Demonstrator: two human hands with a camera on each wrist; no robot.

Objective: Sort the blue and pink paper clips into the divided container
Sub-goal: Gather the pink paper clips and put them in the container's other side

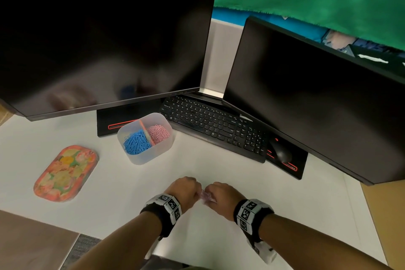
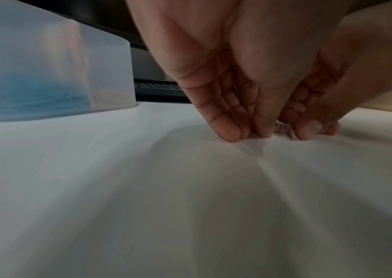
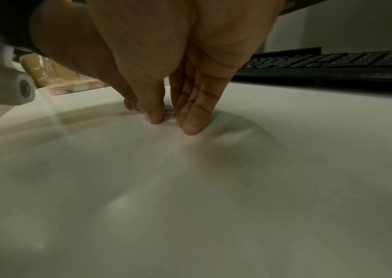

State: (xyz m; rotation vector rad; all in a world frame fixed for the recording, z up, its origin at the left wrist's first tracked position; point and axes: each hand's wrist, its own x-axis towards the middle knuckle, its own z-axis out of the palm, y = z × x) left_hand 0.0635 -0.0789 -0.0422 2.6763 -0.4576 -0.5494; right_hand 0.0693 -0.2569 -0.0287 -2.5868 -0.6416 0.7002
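gathering the last pink paper clips (image 1: 205,197) on the desk (image 1: 219,166), the left hand (image 1: 185,190) and right hand (image 1: 223,198) pinch them between fingertips; next likely lift them into the divided container (image 1: 140,158)'s pink compartment.

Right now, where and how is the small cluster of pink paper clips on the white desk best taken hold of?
Pinch the cluster of pink paper clips at its two sides from above: it lies flat and loose between the left hand and right hand, so squeezing inward likely gathers it.
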